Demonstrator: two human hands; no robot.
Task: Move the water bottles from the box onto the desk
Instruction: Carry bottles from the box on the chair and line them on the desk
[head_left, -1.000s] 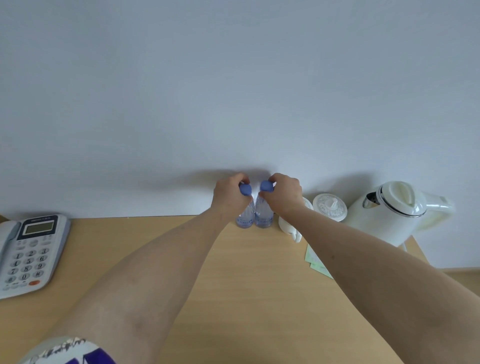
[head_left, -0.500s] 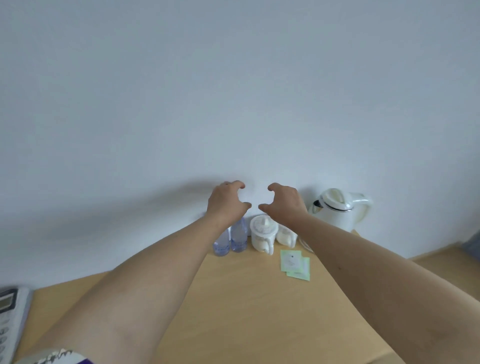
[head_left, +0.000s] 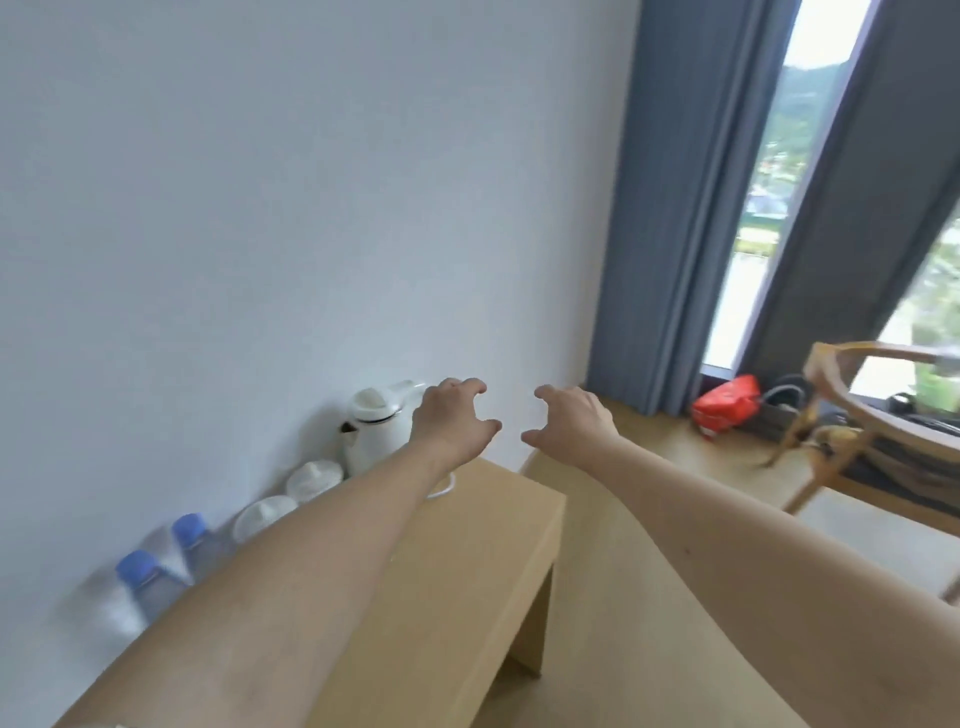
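Neither grip holds anything: the left hand (head_left: 451, 423) and right hand (head_left: 570, 423) hang in the air past the end of the counter (head_left: 467, 571), fingers loosely curled and spread, thumbs turned toward each other with a gap between them. A second ago both hands were closed on the blue caps of the two water bottles, standing them against the wall; half a second ago they had let go and lifted clear.

The two water bottles (head_left: 156, 577) now stand upright side by side on the counter, close to the wall, blurred at the lower left and partly hidden by the left forearm. Just beyond them sit two white lidded cups (head_left: 291, 493) and a white kettle (head_left: 371, 428).

The view has swung sharply to the right, taking in the floor, blue curtains (head_left: 670, 208), a window, a red bag (head_left: 727, 405) and a wooden chair (head_left: 852, 415). No box shows here. My reading is that this pair is delivered and the person is turning away, probably toward the box for more, though how many remain cannot be told.
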